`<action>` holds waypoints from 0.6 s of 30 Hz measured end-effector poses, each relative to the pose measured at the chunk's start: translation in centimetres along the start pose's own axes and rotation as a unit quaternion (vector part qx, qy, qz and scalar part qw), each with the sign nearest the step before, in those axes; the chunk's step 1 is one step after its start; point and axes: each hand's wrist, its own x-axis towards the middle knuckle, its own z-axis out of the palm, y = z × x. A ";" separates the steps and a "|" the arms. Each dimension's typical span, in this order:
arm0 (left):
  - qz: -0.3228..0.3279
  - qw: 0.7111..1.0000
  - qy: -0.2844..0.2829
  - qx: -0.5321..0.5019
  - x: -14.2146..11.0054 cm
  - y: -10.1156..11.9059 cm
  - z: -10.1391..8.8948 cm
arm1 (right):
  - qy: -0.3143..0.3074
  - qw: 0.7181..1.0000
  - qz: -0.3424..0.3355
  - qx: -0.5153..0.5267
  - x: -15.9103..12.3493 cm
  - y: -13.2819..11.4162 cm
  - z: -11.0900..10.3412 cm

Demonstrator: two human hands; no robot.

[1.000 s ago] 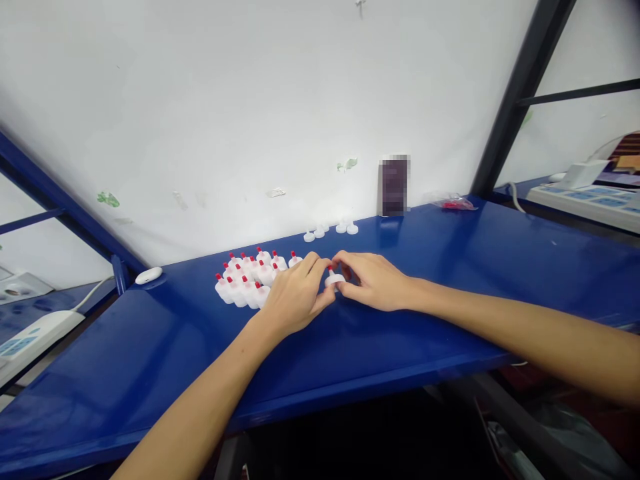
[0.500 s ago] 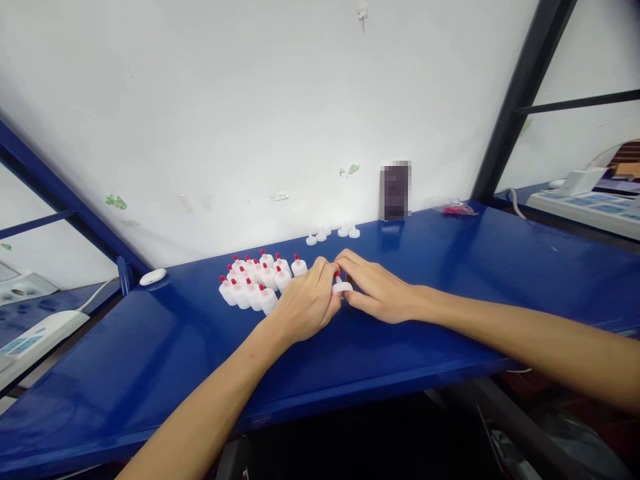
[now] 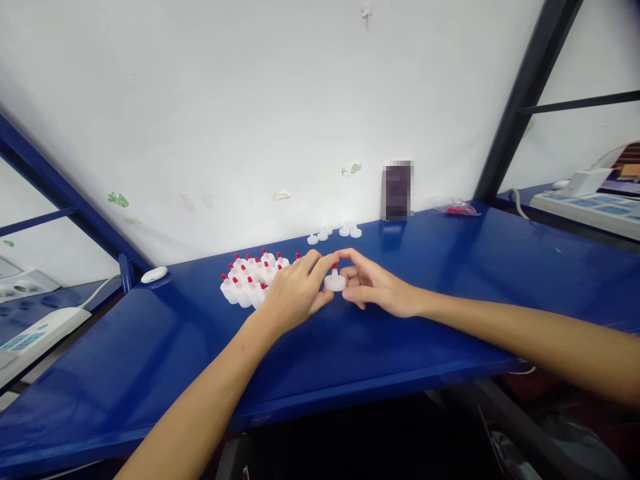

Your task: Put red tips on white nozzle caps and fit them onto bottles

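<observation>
A small white cap with a red tip [image 3: 335, 280] is held between both my hands just above the blue table [image 3: 150, 360]. My left hand [image 3: 293, 291] pinches it from the left and my right hand [image 3: 376, 285] curls round it from the right. To the left of my left hand stands a cluster of several white caps with red tips [image 3: 249, 279]. A few plain white caps [image 3: 333, 233] lie farther back by the wall.
A dark upright object [image 3: 398, 191] leans on the white wall. A clear bag with red bits [image 3: 455, 209] lies at the back right. A small white oval piece [image 3: 154, 274] sits at the back left. Power strips [image 3: 30, 333] lie on neighbouring benches.
Both hands have lifted the cap slightly and moved it a little back from the table surface. The fingers have shifted round it.
</observation>
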 end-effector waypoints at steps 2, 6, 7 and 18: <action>-0.008 0.999 0.010 0.034 0.0 -0.8 -0.4 | 0.029 1.000 0.002 0.011 0.1 -0.1 0.1; -0.055 0.992 0.055 0.098 -0.2 -2.8 -1.2 | 0.097 0.992 0.039 -0.076 0.3 -0.2 -0.2; -0.070 0.990 0.060 0.103 -0.3 -3.2 -1.4 | 0.113 0.988 0.050 -0.094 0.3 -0.2 -0.3; -0.138 0.989 -0.038 0.037 -0.3 -3.9 -2.6 | 0.119 0.976 0.083 -0.160 0.4 0.4 -0.5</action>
